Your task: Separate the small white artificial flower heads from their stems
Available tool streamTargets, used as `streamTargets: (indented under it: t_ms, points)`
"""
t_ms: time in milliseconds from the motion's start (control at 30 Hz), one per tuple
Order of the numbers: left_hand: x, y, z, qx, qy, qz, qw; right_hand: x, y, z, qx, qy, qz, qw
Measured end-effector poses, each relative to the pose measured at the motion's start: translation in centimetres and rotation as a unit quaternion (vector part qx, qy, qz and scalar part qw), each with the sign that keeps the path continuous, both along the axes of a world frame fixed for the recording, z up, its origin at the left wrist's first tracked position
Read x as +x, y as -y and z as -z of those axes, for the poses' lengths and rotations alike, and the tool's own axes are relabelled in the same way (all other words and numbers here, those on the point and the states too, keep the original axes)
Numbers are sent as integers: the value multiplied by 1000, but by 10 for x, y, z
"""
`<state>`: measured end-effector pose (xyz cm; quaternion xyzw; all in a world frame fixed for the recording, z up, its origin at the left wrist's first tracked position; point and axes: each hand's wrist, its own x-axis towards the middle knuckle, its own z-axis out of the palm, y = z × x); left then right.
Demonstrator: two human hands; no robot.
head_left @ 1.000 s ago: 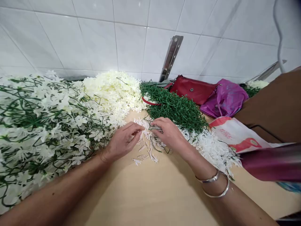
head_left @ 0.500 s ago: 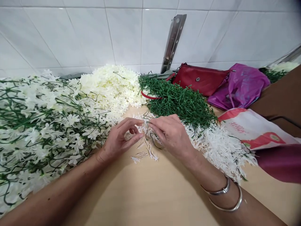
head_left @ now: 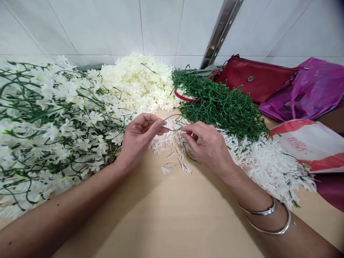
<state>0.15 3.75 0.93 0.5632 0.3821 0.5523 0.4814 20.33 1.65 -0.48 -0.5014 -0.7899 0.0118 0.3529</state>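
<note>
A thin green artificial flower stem [head_left: 174, 129] stretches between my two hands above the tabletop. The thumb and fingers of my left hand [head_left: 141, 136] pinch one part of it. My right hand [head_left: 209, 145] pinches the stem farther right, with a dark length curving down below the fingers. Small white stamen pieces [head_left: 172, 165] lie scattered on the table under the hands. A white artificial blossom [head_left: 157, 147] rests just below my left fingertips. Behind my right hand lies a heap of bare green stems [head_left: 221, 104].
White artificial flowers on stems [head_left: 53, 136] are piled along the left. Cream petals [head_left: 139, 82] are heaped at the back. White stamens [head_left: 276, 165] spread on the right, near a red handbag [head_left: 255, 79], a purple plastic bag [head_left: 309, 89] and a white-and-red bag [head_left: 303, 143].
My hands have moved apart, and a length of green stem now shows between them. The view has shifted left and down, so things appear farther right and higher.
</note>
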Motion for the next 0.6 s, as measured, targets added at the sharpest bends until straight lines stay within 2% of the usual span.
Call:
streamTargets:
  t_ms: [100, 200, 267, 333, 400, 500, 600]
  points:
    - [2, 5, -8, -30, 37, 3, 999, -7, 1, 4, -28, 9, -65, 997]
    - [6, 12, -6, -42, 76, 41, 995, -14, -1, 11, -52, 34, -104, 993]
    - [8, 15, -5, -52, 87, 73, 992, -16, -3, 15, -63, 56, -101, 991]
    - [9, 17, -8, -60, 94, 70, 991, -14, -6, 17, -77, 73, -88, 990]
    - [7, 16, -16, -57, 97, 21, 993, -11, -7, 16, -87, 66, -76, 991]
    - [5, 16, -28, -53, 70, -40, 995, -6, -7, 13, -73, -6, -70, 995]
    - [7, 22, -26, -92, 30, 11, 995, -3, -6, 11, -61, -88, -43, 993]
